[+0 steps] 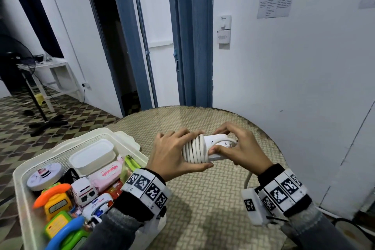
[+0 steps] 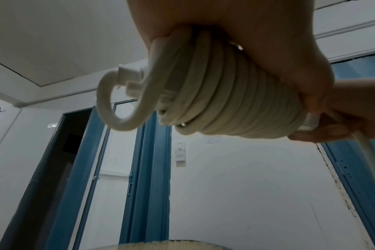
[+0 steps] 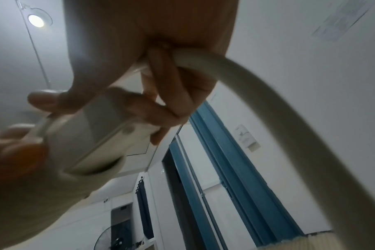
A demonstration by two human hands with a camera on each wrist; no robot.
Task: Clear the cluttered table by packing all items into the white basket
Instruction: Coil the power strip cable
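A white power strip [image 1: 216, 144] is held in the air above the round table [image 1: 203, 199], with its thick white cord [image 1: 194, 150] coiled around its left half. My left hand [image 1: 176, 152] grips the coiled part [image 2: 231, 101], thumb underneath. My right hand [image 1: 237, 146] pinches the strip's bare right end [image 3: 105, 135] and the loose cord [image 3: 257, 94], which hangs down past my right wrist. The white basket [image 1: 26, 189] stands at the table's left, full of toys, boxes and packets.
In the basket lie a white lidded box [image 1: 93, 155], a round tin [image 1: 44, 175], toy phones [image 1: 54, 203], toy cars [image 1: 84, 191] and a pink wipes pack [image 1: 107, 174]. A white wall [image 1: 294, 77] and blue door frames [image 1: 192, 36] rise behind the table. A fan stand [image 1: 38, 105] is on the floor at left.
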